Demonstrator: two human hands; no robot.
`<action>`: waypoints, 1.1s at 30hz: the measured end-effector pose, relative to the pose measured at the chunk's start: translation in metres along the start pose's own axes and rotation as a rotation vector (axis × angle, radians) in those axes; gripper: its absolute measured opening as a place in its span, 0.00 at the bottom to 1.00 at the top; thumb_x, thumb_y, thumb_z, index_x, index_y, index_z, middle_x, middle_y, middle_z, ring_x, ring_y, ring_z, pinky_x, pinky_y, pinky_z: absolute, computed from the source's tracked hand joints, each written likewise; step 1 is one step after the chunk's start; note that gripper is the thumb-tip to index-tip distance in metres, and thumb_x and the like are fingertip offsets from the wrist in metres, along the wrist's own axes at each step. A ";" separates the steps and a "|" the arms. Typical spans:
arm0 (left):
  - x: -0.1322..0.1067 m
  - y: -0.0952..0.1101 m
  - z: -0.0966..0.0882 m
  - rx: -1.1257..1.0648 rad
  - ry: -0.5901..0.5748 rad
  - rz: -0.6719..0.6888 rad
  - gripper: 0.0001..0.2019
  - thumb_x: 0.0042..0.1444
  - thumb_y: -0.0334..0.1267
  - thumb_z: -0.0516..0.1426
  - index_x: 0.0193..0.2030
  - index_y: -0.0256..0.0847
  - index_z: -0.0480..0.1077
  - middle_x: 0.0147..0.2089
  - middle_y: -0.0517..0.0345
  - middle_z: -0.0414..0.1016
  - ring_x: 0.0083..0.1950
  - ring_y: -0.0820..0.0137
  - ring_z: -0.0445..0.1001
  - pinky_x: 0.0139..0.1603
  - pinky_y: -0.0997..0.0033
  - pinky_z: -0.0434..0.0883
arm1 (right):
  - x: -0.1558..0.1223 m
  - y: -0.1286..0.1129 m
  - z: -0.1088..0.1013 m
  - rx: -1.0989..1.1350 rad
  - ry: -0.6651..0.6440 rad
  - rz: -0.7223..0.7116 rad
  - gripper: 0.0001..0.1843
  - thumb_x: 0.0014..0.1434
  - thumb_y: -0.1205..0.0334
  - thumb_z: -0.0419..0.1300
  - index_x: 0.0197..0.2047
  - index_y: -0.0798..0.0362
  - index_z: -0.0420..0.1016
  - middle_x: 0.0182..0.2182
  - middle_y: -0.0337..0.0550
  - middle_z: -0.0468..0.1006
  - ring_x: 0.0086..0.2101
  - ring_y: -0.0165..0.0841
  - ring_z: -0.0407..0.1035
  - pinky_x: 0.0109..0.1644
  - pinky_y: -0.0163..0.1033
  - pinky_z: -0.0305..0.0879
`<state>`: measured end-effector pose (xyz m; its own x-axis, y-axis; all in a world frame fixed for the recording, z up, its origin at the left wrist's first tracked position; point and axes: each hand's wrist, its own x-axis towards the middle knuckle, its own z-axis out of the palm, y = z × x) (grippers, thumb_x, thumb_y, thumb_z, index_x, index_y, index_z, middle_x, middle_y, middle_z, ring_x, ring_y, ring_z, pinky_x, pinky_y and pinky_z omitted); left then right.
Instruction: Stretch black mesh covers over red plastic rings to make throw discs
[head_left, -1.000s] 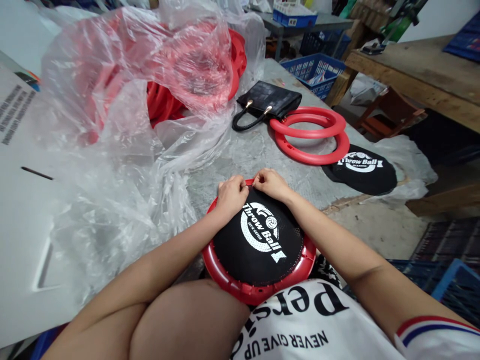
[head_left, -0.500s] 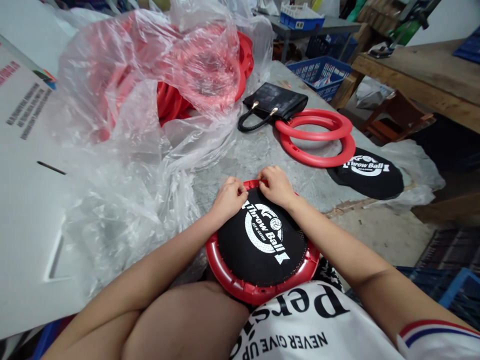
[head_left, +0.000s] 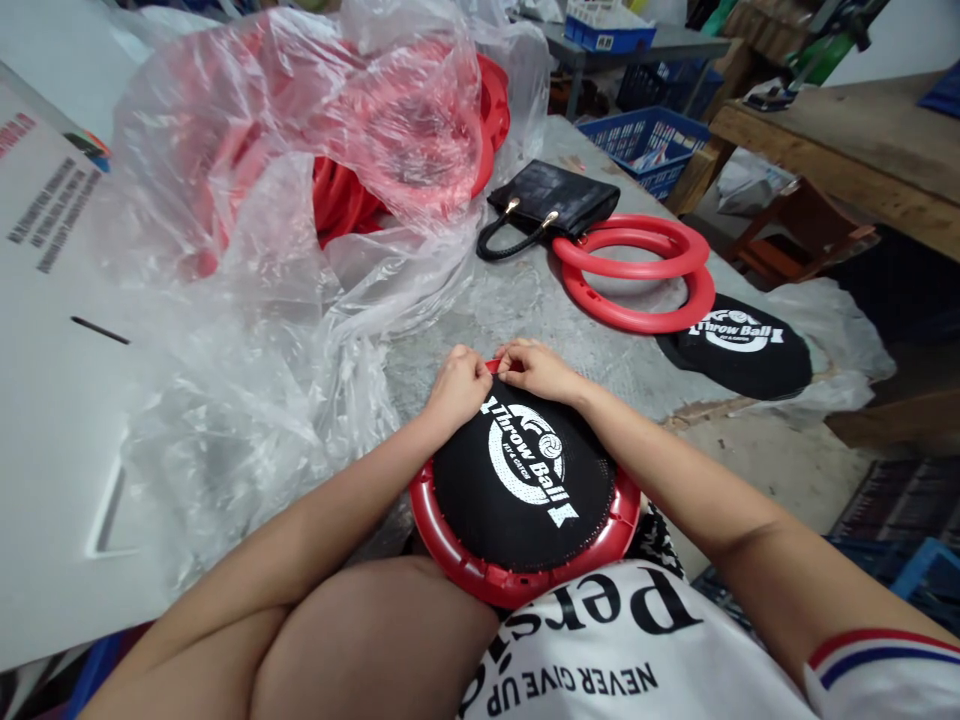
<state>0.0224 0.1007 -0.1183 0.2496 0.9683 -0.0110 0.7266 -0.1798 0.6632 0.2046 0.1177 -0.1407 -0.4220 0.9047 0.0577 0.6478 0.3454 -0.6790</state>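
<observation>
The left hand (head_left: pixel 459 388) and right hand (head_left: pixel 540 371), pinching the black mesh (head_left: pixel 469 485) by its far edge (close together), should tension it evenly along the red rim (head_left: pixel 429 525).

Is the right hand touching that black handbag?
Apart: the head view shows grey tabletop between the right hand and the black handbag.

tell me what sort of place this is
Likely a small workshop or assembly area: red parts heaped in a clear plastic bag, loose red rings on a grey worktable, and a blue plastic crate beyond it.
</observation>
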 end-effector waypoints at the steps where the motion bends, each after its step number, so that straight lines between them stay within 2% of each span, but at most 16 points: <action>1: 0.000 0.000 0.000 0.000 0.001 -0.008 0.10 0.55 0.26 0.55 0.26 0.42 0.63 0.42 0.54 0.70 0.44 0.66 0.72 0.53 0.65 0.70 | 0.002 0.001 0.000 0.011 -0.003 0.004 0.03 0.58 0.65 0.63 0.32 0.52 0.76 0.48 0.44 0.80 0.51 0.38 0.71 0.64 0.48 0.59; 7: 0.000 0.000 -0.001 0.004 0.012 -0.028 0.10 0.55 0.26 0.55 0.25 0.42 0.63 0.40 0.55 0.70 0.43 0.67 0.72 0.51 0.66 0.70 | 0.008 0.002 0.001 0.045 -0.034 0.096 0.05 0.57 0.64 0.64 0.29 0.52 0.76 0.42 0.42 0.81 0.48 0.37 0.71 0.60 0.43 0.62; 16: 0.000 0.001 -0.001 0.002 0.017 -0.035 0.09 0.54 0.26 0.54 0.26 0.42 0.63 0.40 0.55 0.70 0.43 0.67 0.71 0.52 0.65 0.70 | 0.009 -0.006 -0.001 0.131 -0.009 0.176 0.07 0.54 0.68 0.62 0.24 0.53 0.73 0.32 0.39 0.79 0.38 0.32 0.72 0.47 0.35 0.66; 22: 0.001 0.000 -0.001 0.016 0.031 -0.022 0.09 0.55 0.26 0.54 0.26 0.41 0.64 0.39 0.55 0.70 0.41 0.67 0.72 0.51 0.66 0.71 | 0.007 -0.011 0.000 0.069 0.018 0.194 0.06 0.55 0.68 0.61 0.26 0.53 0.74 0.41 0.42 0.81 0.43 0.34 0.73 0.52 0.38 0.67; 29: 0.004 0.000 0.000 0.065 0.044 -0.036 0.10 0.55 0.26 0.54 0.25 0.41 0.65 0.38 0.55 0.71 0.39 0.68 0.71 0.47 0.67 0.71 | 0.009 -0.013 0.001 -0.013 0.006 0.209 0.06 0.57 0.65 0.62 0.29 0.52 0.75 0.41 0.43 0.80 0.45 0.36 0.72 0.55 0.41 0.66; 33: 0.006 -0.004 -0.002 0.038 0.014 -0.014 0.08 0.55 0.26 0.55 0.28 0.40 0.70 0.42 0.53 0.73 0.43 0.67 0.73 0.53 0.66 0.71 | 0.010 -0.011 0.001 -0.060 -0.010 0.179 0.06 0.60 0.64 0.60 0.31 0.53 0.76 0.43 0.45 0.80 0.47 0.37 0.71 0.59 0.43 0.64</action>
<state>0.0195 0.1077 -0.1197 0.2306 0.9730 -0.0091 0.7535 -0.1726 0.6344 0.1921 0.1229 -0.1335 -0.3025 0.9507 -0.0676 0.7497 0.1935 -0.6328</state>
